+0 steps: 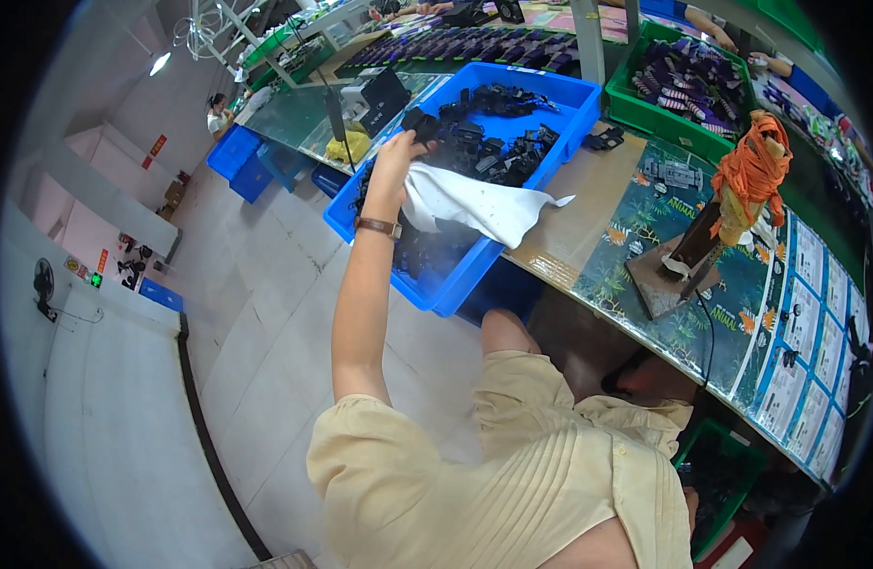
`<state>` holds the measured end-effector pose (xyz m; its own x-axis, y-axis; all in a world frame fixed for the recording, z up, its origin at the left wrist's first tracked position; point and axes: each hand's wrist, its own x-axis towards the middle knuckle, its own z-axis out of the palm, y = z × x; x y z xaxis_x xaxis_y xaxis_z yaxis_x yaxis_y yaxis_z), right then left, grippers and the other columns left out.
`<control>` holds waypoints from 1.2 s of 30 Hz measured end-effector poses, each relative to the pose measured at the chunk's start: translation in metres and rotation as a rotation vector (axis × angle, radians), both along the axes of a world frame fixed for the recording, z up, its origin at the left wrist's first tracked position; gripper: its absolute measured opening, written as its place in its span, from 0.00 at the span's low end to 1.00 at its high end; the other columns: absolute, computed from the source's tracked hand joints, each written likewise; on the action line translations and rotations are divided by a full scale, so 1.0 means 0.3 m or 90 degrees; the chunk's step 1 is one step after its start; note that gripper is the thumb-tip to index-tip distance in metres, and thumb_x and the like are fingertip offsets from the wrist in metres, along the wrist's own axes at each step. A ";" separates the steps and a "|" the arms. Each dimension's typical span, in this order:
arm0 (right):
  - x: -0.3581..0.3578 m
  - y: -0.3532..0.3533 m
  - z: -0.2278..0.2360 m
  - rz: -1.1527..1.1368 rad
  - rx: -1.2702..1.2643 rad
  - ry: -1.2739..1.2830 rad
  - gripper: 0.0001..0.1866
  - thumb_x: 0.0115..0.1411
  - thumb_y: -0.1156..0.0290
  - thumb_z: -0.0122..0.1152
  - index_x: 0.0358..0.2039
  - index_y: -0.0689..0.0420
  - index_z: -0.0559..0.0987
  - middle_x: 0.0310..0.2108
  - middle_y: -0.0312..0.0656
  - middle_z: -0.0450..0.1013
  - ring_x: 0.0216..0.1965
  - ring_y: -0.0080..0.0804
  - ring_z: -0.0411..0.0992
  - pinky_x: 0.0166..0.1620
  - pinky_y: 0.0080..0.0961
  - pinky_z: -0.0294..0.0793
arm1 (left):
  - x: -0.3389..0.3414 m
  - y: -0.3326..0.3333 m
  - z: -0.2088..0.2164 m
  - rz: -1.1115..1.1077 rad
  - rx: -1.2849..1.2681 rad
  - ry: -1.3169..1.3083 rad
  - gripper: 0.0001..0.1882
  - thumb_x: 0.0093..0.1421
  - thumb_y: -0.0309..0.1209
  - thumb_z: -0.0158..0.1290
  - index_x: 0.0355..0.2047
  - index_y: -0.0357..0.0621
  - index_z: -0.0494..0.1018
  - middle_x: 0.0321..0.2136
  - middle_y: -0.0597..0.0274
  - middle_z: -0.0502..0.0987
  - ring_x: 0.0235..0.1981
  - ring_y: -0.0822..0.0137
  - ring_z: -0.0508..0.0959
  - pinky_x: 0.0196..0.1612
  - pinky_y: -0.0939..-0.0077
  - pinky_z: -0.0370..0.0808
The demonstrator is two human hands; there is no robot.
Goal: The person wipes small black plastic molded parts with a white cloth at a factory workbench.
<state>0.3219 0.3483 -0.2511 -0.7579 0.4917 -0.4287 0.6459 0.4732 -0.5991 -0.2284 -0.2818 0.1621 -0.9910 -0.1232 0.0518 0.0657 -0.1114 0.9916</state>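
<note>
Black part [419,123] sits at the fingertips of the left hand [395,163], top centre of frame, just above the left rim of the blue bin [579,104]. Left arm is stretched up from bottom centre, watch [378,227] on the wrist. Fingers are curled in and pinched on the part, little gap between them and the thumb; exact contact points too small to make out. White cloth [479,201] runs right from just under the hand, draped over the parts, its tip past the bin's right rim. Loose black parts [493,147] fill much of the bin, more below the cloth. Right hand [691,504]: only a sliver of skin, lower right, by the green crate [726,465]; rest is behind the clothing, can't tell what its fingers are doing. Bin overhangs the near edge of the workbench [602,228]. Right of frame: orange-wrapped stand [754,175] on the bench, grey frame piece [672,174] just left of it. Second green crate [659,121] at upper right, full of purple pieces [688,81].
</note>
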 end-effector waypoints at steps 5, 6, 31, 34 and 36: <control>-0.168 -0.115 0.264 0.101 0.151 0.098 0.03 0.50 0.79 0.48 0.25 0.63 0.71 0.17 0.47 0.69 0.20 0.35 0.71 0.24 0.26 0.67 | 0.290 0.225 0.132 -0.056 0.092 0.119 0.10 0.57 0.29 0.43 0.38 0.39 0.67 0.34 0.60 0.73 0.29 0.73 0.73 0.26 0.85 0.69; -0.233 -0.165 0.349 0.091 0.138 0.094 0.03 0.51 0.78 0.48 0.25 0.63 0.71 0.18 0.48 0.69 0.20 0.37 0.70 0.24 0.27 0.67 | 0.339 0.245 0.121 -0.058 0.046 0.101 0.10 0.58 0.27 0.42 0.40 0.41 0.67 0.35 0.65 0.72 0.29 0.78 0.71 0.26 0.87 0.67; -1.007 -0.747 1.046 0.234 -0.699 0.297 0.13 0.50 0.73 0.59 0.35 0.60 0.68 0.33 0.33 0.65 0.33 0.15 0.63 0.34 0.12 0.65 | 0.655 0.772 -0.369 -0.531 -0.091 0.106 0.19 0.49 0.17 0.46 0.44 0.39 0.68 0.34 0.64 0.68 0.36 0.72 0.67 0.39 0.83 0.64; -1.005 -0.745 1.042 0.255 -0.715 0.242 0.13 0.50 0.72 0.59 0.35 0.60 0.68 0.30 0.31 0.66 0.31 0.14 0.63 0.33 0.11 0.64 | 0.655 0.782 -0.379 -0.516 -0.123 0.082 0.20 0.48 0.17 0.48 0.44 0.39 0.68 0.33 0.65 0.68 0.34 0.74 0.68 0.36 0.84 0.65; -1.002 -0.745 1.037 0.242 -0.731 0.247 0.14 0.50 0.72 0.60 0.35 0.61 0.68 0.30 0.31 0.66 0.30 0.14 0.63 0.32 0.11 0.64 | 0.656 0.788 -0.391 -0.515 -0.119 0.057 0.20 0.48 0.18 0.49 0.45 0.40 0.68 0.33 0.66 0.68 0.32 0.76 0.68 0.35 0.84 0.66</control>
<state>0.0214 0.1249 0.0600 -0.9400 -0.2890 -0.1816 0.2749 -0.3261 -0.9045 -0.0317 -0.0454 0.0449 -0.7614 0.6429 0.0841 0.1161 0.0075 0.9932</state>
